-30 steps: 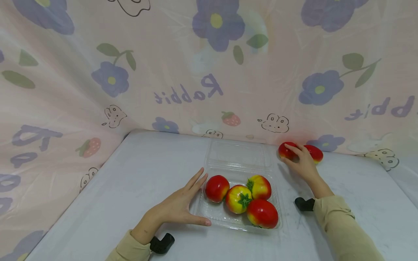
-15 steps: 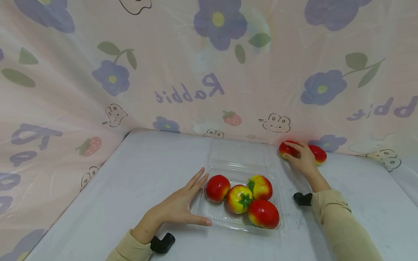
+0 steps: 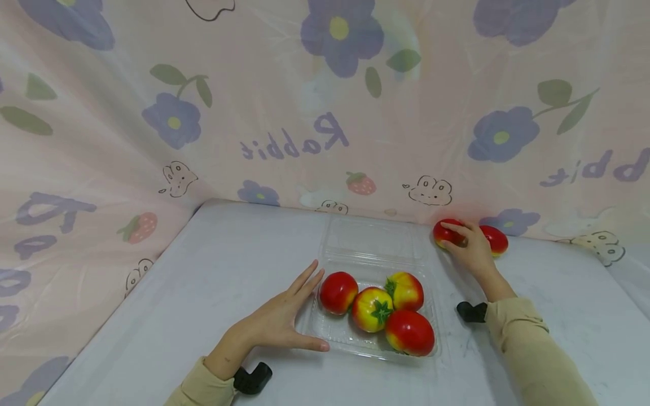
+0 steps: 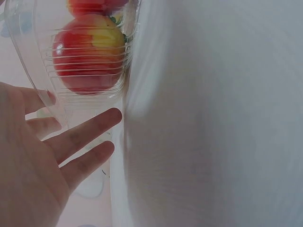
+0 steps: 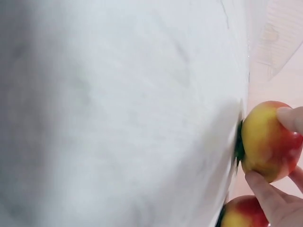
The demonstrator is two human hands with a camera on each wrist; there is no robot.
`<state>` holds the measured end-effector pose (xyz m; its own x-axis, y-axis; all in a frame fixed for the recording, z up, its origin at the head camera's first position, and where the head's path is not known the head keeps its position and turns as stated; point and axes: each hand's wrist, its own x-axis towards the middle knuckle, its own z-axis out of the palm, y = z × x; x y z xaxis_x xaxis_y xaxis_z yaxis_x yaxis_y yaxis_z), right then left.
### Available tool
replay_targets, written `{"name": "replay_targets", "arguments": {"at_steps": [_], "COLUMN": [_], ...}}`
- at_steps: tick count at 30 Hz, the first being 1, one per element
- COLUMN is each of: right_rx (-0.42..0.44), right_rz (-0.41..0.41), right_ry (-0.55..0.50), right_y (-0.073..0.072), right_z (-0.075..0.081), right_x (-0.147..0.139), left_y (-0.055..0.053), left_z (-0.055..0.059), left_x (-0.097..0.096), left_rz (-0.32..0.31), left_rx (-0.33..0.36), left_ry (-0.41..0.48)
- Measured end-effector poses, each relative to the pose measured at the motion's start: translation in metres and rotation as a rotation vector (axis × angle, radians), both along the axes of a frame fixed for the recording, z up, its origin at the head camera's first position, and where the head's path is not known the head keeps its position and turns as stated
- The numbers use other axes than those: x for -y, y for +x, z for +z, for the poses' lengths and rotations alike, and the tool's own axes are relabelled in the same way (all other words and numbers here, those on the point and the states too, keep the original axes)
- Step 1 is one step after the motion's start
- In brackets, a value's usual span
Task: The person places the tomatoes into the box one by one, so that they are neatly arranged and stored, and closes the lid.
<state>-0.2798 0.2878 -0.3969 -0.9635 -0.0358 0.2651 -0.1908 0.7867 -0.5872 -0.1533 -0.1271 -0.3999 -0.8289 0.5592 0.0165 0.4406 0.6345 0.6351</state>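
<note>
My right hand grips a red and yellow toy tomato at the back of the table, with thumb and fingers on its sides. In the right wrist view this tomato has its green leafy end down against the table. A second tomato lies just right of that hand, partly covered by it. My left hand has its fingers spread at the left side of a clear plastic clamshell box. Several tomatoes lie in the box. In the left wrist view, fingers reach along the box's wall.
The box's transparent lid lies folded back toward the rear. A white cover spreads over the table. Behind it hangs a pink curtain with flowers and rabbits, close to the back tomatoes. Black wrist pieces sit by both sleeves.
My right thumb and fingers have shifted slightly on the back tomato, which stays in place. The left hand and the box have hardly moved.
</note>
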Motion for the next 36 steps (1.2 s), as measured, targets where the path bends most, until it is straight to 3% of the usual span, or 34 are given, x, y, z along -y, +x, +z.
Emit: {"name": "replay_targets", "arguments": {"at_steps": [36], "right_rx": [-0.060], "right_rz": [0.088], "right_ry": [-0.041], "right_y": [0.032], "right_z": [0.018], "right_x": [0.013], "left_y": [0.001], "left_z": [0.002], "left_x": [0.000], "left_rz": [0.001], "left_rx": [0.002], "left_ry": [-0.014]}}
